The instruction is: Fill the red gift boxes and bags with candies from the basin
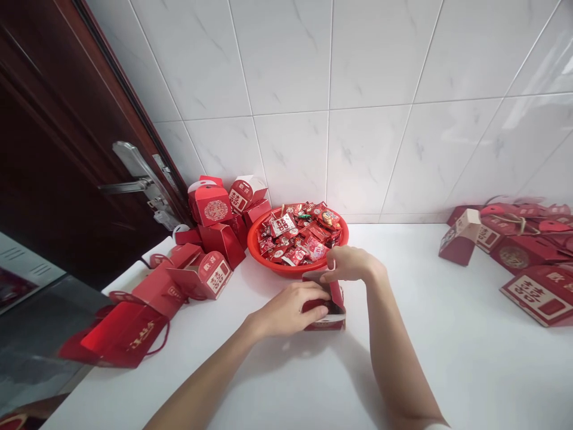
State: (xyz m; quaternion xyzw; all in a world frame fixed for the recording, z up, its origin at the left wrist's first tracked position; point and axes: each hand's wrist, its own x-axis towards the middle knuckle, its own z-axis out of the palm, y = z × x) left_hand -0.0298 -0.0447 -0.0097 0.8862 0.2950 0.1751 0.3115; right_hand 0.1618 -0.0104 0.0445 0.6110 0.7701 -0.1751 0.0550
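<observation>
In the middle of the white table stands a small red gift box [326, 324], its top open and its flaps raised. My left hand [293, 307] is at its left side, with the thumb by the front edge and the other fingers curled over into the opening. My right hand [351, 264] is closed at the back right of the box, the fingers bent down on a raised flap. What lies inside the box is mostly hidden by my fingers. Just behind it, a red plastic basin [255, 248] is heaped with red-wrapped candies [295, 236].
To the left stand several red gift boxes [211, 206] and a bright red gift bag [129, 334] with a cord handle. More red boxes [539, 292] lie at the right, some folded flat. A tiled wall [376, 161] backs the table; a dark door [67, 119] is at left.
</observation>
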